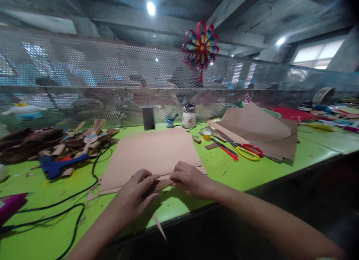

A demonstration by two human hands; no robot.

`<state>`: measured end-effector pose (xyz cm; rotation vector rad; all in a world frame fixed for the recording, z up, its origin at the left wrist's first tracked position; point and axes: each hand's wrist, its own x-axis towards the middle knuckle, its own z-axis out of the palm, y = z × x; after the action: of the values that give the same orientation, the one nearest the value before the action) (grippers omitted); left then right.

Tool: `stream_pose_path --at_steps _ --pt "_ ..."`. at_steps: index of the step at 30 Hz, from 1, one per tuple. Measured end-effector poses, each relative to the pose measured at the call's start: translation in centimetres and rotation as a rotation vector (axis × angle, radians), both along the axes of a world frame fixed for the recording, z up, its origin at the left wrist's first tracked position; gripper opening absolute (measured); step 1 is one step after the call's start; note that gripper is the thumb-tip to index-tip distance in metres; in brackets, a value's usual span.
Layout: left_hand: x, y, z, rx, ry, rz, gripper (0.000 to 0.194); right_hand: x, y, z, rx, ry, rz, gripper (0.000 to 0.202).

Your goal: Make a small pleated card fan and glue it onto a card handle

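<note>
Brown paper sheet point(157, 149) lies flat on the green table point(224, 175), its near edge before the person. Risk, as judged: the folded paper point(164, 183) at that edge could be skewed if pressed unevenly, since the far part of the sheet is held by neither hand. A paper sliver point(159, 228) overhanging the table edge could be knocked off by the left forearm. Pose: forearms angled inward; left hand point(138, 192) and right hand point(188, 179) near each other, fingers curled, folded paper apparently gripped narrowly by both; right fingertips partly hidden.
</note>
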<state>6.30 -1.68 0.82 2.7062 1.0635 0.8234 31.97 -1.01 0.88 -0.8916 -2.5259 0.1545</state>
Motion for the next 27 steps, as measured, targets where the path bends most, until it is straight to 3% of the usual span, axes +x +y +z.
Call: stream_pose_path --at_steps 7,13,17,21,27 --pt "1.1 1.0 0.9 -0.014 0.08 0.013 0.025 2.2 0.1 -0.2 -0.163 0.287 0.029 0.005" --pt "-1.1 0.4 2.4 -0.069 -0.073 0.068 0.028 2.5 1.6 0.5 -0.483 0.564 0.024 0.064" --pt "-2.2 0.3 2.5 -0.032 -0.16 0.084 0.026 0.9 1.9 1.1 -0.729 0.546 0.09 0.094" --pt "-2.8 0.2 2.2 -0.075 -0.217 0.111 0.029 0.7 0.8 1.4 -0.837 0.405 0.097 0.081" --pt "-3.6 0.2 2.4 -0.151 -0.32 0.147 0.029 5.6 -0.8 3.0 -0.614 0.258 -0.104 0.045"
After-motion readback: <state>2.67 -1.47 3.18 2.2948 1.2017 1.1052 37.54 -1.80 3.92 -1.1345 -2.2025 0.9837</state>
